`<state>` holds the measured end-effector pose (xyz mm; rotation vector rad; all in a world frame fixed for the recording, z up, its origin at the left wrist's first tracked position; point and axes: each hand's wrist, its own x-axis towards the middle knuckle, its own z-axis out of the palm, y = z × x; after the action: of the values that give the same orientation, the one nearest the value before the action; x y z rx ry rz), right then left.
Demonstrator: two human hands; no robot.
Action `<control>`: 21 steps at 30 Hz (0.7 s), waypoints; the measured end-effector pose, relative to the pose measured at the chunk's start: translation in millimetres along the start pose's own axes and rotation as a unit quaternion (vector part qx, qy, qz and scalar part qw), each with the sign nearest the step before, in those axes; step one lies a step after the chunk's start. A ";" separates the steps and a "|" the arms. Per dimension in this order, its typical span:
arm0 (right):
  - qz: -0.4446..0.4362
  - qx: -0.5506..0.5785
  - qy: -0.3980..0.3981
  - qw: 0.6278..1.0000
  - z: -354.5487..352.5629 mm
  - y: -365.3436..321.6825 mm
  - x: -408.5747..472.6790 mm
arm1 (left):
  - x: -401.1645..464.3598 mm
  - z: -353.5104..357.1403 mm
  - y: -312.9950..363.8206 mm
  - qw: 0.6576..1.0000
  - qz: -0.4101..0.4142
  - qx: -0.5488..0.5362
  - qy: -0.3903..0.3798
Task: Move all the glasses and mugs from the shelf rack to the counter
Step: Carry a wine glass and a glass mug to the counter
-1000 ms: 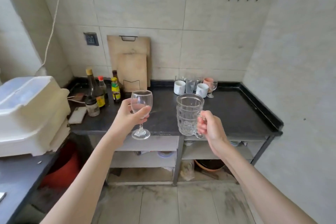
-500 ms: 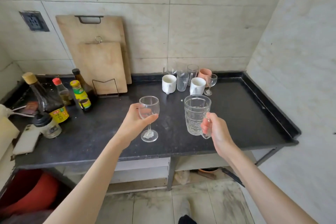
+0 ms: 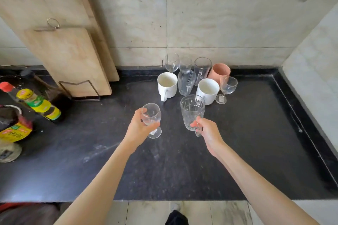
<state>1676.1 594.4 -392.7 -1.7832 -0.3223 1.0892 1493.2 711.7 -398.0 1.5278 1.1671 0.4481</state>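
Note:
My left hand (image 3: 139, 129) grips a small stemmed wine glass (image 3: 151, 118) by its bowl, upright over the black counter (image 3: 256, 142). My right hand (image 3: 208, 131) holds a clear patterned glass mug (image 3: 192, 113) by its handle, also above the counter. Just beyond them, against the back wall, stands a cluster of drinkware: two white mugs (image 3: 167, 83) (image 3: 208, 89), a pink cup (image 3: 219, 71), a wine glass (image 3: 227, 86) at the right, another wine glass (image 3: 172, 62) at the back, and clear glasses (image 3: 201, 68) between them.
Two wooden cutting boards (image 3: 64, 42) lean on the wall in a wire holder at the left. Sauce bottles (image 3: 39, 105) crowd the counter's left end. A raised rim (image 3: 300, 107) runs along the counter's right side by the tiled wall.
The view has closed in on the counter and tilted down. Both hands have carried the wine glass and the glass mug forward, closer to the cluster of mugs and glasses.

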 end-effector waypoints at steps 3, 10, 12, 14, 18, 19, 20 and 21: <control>0.011 -0.006 -0.050 0.999 -1.4 2.1 27.0 | 28.7 10.3 -1.9 1.000 -0.023 0.008 0.004; 0.034 -0.010 -0.105 0.994 1.8 -0.8 80.1 | 82.4 29.0 -5.3 0.999 -0.036 0.012 0.006; 0.023 -0.007 -0.119 0.993 2.1 2.1 89.7 | 91.9 32.3 -6.7 0.999 -0.040 0.004 0.011; 0.018 -0.014 -0.137 0.990 1.9 6.3 95.4 | 98.9 34.9 -8.4 0.999 -0.045 0.001 0.014; 0.028 -0.034 -0.162 0.986 0.5 16.4 106.8 | 109.7 38.8 -10.7 0.999 -0.047 0.006 0.006; 0.029 -0.042 -0.167 0.985 0.3 19.2 109.4 | 112.4 39.9 -11.2 0.999 -0.046 0.007 0.005; 0.029 -0.053 -0.171 0.983 0.4 21.3 111.4 | 114.7 41.1 -11.5 0.999 -0.045 0.010 0.005; 0.028 -0.067 -0.172 0.982 1.0 22.7 113.0 | 116.9 42.1 -11.8 0.999 -0.043 0.014 0.004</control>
<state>1733.2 656.0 -471.7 -1.7238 -0.5684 1.4488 1572.9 787.4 -457.0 1.4953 1.2450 0.3825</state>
